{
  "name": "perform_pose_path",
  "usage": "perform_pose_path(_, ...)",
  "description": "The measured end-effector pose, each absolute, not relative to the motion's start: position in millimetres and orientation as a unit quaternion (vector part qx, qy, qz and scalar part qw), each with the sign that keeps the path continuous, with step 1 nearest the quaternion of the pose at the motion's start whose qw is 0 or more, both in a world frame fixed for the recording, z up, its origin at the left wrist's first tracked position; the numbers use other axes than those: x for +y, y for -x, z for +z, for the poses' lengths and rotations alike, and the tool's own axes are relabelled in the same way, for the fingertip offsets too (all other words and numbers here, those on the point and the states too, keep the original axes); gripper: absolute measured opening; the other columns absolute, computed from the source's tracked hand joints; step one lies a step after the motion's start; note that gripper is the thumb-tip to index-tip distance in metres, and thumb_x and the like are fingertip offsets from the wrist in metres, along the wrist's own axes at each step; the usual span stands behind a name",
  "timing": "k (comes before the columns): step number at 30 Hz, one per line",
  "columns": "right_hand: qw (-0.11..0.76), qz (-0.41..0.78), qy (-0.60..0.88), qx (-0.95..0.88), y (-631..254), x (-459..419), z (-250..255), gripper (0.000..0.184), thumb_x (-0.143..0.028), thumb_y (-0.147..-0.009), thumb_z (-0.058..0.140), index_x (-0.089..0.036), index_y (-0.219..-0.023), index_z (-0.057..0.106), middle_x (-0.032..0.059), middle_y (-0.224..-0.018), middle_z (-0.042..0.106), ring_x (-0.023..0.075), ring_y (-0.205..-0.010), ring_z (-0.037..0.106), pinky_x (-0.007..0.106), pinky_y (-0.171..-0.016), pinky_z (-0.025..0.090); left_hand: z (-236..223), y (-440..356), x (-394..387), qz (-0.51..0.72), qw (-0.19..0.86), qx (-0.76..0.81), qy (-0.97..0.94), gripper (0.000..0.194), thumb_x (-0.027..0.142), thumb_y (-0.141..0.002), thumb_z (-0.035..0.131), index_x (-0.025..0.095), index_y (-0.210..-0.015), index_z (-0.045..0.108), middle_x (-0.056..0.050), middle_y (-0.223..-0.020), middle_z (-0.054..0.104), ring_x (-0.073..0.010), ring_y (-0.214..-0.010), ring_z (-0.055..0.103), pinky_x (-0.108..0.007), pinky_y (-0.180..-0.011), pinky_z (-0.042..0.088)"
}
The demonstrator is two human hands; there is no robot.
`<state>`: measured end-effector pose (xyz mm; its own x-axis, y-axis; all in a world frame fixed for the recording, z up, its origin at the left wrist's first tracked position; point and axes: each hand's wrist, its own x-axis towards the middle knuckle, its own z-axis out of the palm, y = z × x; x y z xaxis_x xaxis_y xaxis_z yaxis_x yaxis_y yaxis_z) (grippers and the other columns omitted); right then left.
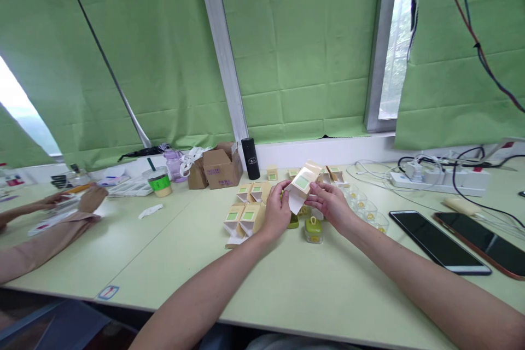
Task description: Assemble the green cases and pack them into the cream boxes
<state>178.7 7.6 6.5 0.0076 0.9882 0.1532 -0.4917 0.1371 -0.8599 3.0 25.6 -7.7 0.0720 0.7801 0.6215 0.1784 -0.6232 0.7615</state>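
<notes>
A small cream carton (302,181) with a green square on its face and an open white flap is held up over the table. My left hand (278,209) pinches its lower left side, and a bit of green shows by those fingertips. From the other side, my right hand (329,202) grips the carton, fingers bent around its right edge. Just below stands a small clear jar with a green ringed lid (314,229). Another green lid (292,221) lies beside my left hand. Several similar cartons (247,217) stand to the left, flaps open.
Clear cups (369,211) line up at right, near two phones (438,240) and a power strip (441,181). Behind are a brown cardboard box (222,167), a black bottle (250,158) and a drink cup (159,182). A co-worker's hands (92,198) are at far left.
</notes>
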Motion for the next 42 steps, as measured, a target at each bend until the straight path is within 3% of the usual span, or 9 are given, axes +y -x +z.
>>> perform_pose_path(7,0.643,0.586,0.306,-0.387,-176,5,8,0.051,-0.048,-0.060,0.099,-0.019,-0.088,0.068,0.0063,-0.080,0.078,0.0185,-0.068,0.074,0.031,-0.071,0.065,-2,-5,17,0.587,0.204,0.373,-0.689,0.027,0.033,-0.099,0.061,0.024,-0.124,0.065,-0.011,-0.124,0.063,-0.0262,-0.121,0.059,-0.044,-0.108,0.044)
perform_pose_path(13,0.635,0.589,0.301,-0.399,-173,1,10,0.047,-0.043,-0.066,0.097,-0.021,-0.089,0.063,0.0013,-0.073,0.074,0.0169,-0.064,0.072,0.030,-0.068,0.064,5,-6,17,0.587,0.203,0.399,-0.674,0.019,0.030,-0.094,0.068,0.023,-0.111,0.066,-0.008,-0.112,0.063,-0.0251,-0.111,0.059,-0.043,-0.101,0.045)
perform_pose_path(19,0.648,0.583,0.296,-0.391,-175,3,11,0.051,-0.046,-0.063,0.097,-0.023,-0.089,0.061,0.0036,-0.080,0.076,0.0186,-0.063,0.073,0.034,-0.067,0.065,9,-4,12,0.586,0.231,0.352,-0.692,0.044,0.022,-0.074,0.084,0.024,-0.114,0.065,-0.007,-0.116,0.062,-0.0261,-0.113,0.058,-0.044,-0.103,0.045)
perform_pose_path(21,0.654,0.577,0.303,-0.383,-175,3,11,0.052,-0.047,-0.063,0.098,-0.023,-0.090,0.060,0.0024,-0.078,0.076,0.0173,-0.061,0.072,0.031,-0.062,0.063,10,-3,9,0.577,0.233,0.344,-0.703,0.048,0.027,-0.075,0.085,0.024,-0.118,0.064,-0.008,-0.118,0.062,-0.0270,-0.115,0.058,-0.045,-0.104,0.045)
perform_pose_path(25,0.653,0.556,0.330,-0.394,-174,0,13,0.058,-0.050,-0.062,0.097,-0.024,-0.095,0.057,0.0027,-0.083,0.078,0.0174,-0.064,0.072,0.027,-0.054,0.059,9,-5,10,0.569,0.236,0.355,-0.703,0.038,0.041,-0.089,0.075,0.022,-0.119,0.063,-0.011,-0.119,0.064,-0.0269,-0.115,0.061,-0.043,-0.103,0.045)
perform_pose_path(29,0.647,0.531,0.342,-0.428,-172,-1,11,0.059,-0.053,-0.066,0.094,-0.026,-0.103,0.056,0.0045,-0.096,0.082,0.0208,-0.075,0.076,0.026,-0.053,0.057,8,-9,15,0.585,0.324,0.344,-0.659,0.040,0.048,-0.090,0.074,0.020,-0.116,0.062,-0.011,-0.116,0.071,-0.0248,-0.106,0.066,-0.038,-0.091,0.051)
perform_pose_path(33,0.645,0.527,0.338,-0.438,-173,0,8,0.059,-0.052,-0.067,0.093,-0.026,-0.107,0.059,0.0047,-0.100,0.082,0.0235,-0.083,0.079,0.028,-0.059,0.060,11,-13,16,0.595,0.450,0.313,-0.588,0.053,0.053,-0.080,0.083,0.020,-0.114,0.061,-0.011,-0.111,0.074,-0.0249,-0.098,0.070,-0.037,-0.085,0.055)
perform_pose_path(42,0.634,0.549,0.332,-0.432,-175,4,8,0.052,-0.041,-0.069,0.094,-0.024,-0.109,0.067,0.0068,-0.097,0.083,0.0255,-0.083,0.080,0.034,-0.070,0.066,14,-11,15,0.599,0.548,0.288,-0.508,0.046,0.039,-0.073,0.087,0.018,-0.108,0.066,-0.007,-0.096,0.078,-0.0201,-0.083,0.073,-0.032,-0.079,0.055)
